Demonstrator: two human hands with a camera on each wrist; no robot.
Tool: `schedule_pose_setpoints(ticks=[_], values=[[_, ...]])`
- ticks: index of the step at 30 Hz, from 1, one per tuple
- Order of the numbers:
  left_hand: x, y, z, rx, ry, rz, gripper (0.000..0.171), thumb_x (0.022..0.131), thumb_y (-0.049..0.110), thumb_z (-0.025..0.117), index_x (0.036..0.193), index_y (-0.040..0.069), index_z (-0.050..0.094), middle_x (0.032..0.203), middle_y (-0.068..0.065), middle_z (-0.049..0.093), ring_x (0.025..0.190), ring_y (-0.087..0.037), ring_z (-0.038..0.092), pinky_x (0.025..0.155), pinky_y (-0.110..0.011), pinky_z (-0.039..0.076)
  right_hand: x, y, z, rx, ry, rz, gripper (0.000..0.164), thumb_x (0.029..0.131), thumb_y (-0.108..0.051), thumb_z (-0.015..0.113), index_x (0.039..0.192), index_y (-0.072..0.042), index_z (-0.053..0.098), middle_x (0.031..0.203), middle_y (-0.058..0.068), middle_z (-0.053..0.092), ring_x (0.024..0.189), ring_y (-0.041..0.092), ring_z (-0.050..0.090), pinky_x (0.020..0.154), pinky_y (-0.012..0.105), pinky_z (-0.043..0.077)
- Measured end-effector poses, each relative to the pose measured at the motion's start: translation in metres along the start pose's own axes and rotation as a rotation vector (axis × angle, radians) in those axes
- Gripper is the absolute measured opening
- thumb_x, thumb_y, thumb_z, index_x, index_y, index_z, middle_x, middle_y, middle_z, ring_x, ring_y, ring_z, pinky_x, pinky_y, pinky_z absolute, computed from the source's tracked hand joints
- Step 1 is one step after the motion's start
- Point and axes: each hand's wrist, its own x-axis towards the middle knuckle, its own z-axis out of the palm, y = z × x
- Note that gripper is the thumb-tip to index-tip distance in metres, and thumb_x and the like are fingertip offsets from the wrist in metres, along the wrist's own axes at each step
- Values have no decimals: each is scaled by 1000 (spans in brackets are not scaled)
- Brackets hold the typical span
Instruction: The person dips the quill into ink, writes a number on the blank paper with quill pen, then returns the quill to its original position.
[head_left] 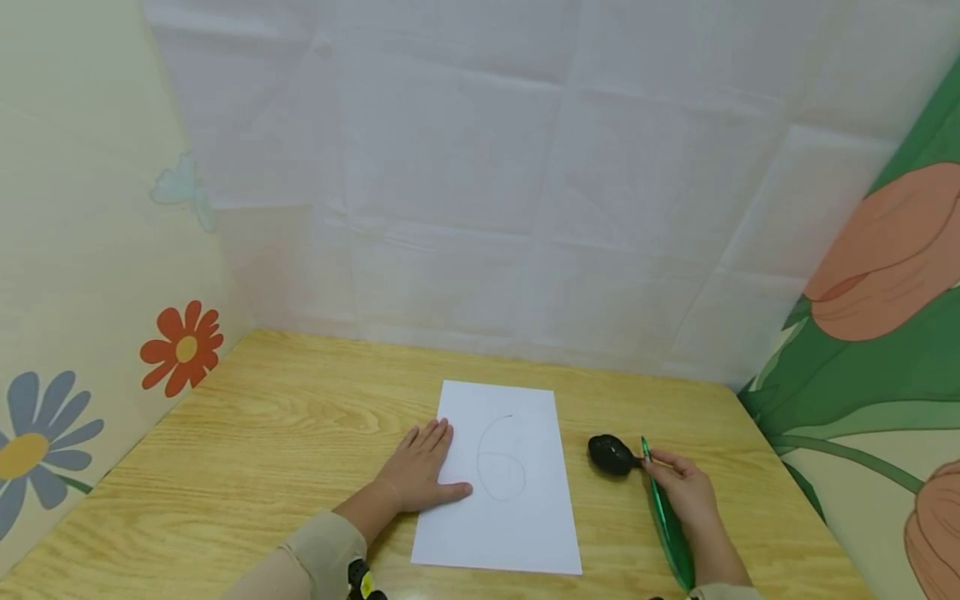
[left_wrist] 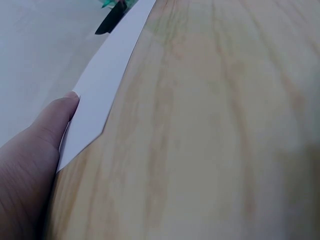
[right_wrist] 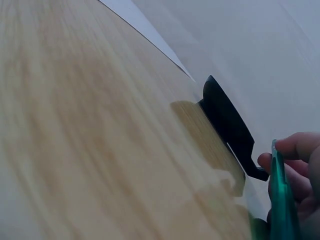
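A sheet of white paper (head_left: 536,433) lies on the table, with a thin drawn line shaped like a 6. My left hand (head_left: 422,471) rests spread on its left edge, thumb on the paper; the left wrist view shows the thumb (left_wrist: 56,115) against the sheet. To the right of the paper, my right hand (head_left: 686,487) pinches a long, glossy green piece (head_left: 663,521) near its narrow tip. A black spoon (head_left: 611,455) points left from those fingers, its bowl (right_wrist: 226,112) close over the tabletop. Whether spoon and green piece are joined, I cannot tell.
The wood-grain table (head_left: 300,417) ends at a creased white sheet (head_left: 465,167) behind. Flower-printed panels stand on the left (head_left: 90,250) and on the right (head_left: 885,350).
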Motion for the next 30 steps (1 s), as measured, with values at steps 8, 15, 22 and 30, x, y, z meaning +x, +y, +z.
schedule_pose_setpoints(ticks=[8,15,22,30], values=[[0,-1,1,0,5,1,106,85,76,49,154,0,24,164,-14,19,153,-29,15,124,-50,12,1,2,1,-139,11,-31,44,92,-19,65,129,5,59,102,3,69,84,2,54,73,19,43],[0,0,0,9,1,2,105,85,74,50,154,0,24,164,-14,19,153,-29,15,124,-50,12,2,3,6,-246,25,-56,41,90,-18,64,125,3,63,107,17,68,94,21,60,74,23,43],[-1,1,-1,-2,-2,-5,104,86,74,50,154,0,24,164,-14,18,153,-29,14,124,-50,11,3,5,6,-262,14,-62,41,91,-18,64,125,4,62,111,21,67,102,29,61,75,24,44],[-1,1,-1,7,3,7,104,86,73,51,154,-1,24,163,-15,19,153,-29,15,123,-51,11,4,6,6,-251,8,-51,41,91,-19,63,126,4,61,112,21,66,104,31,60,76,24,44]])
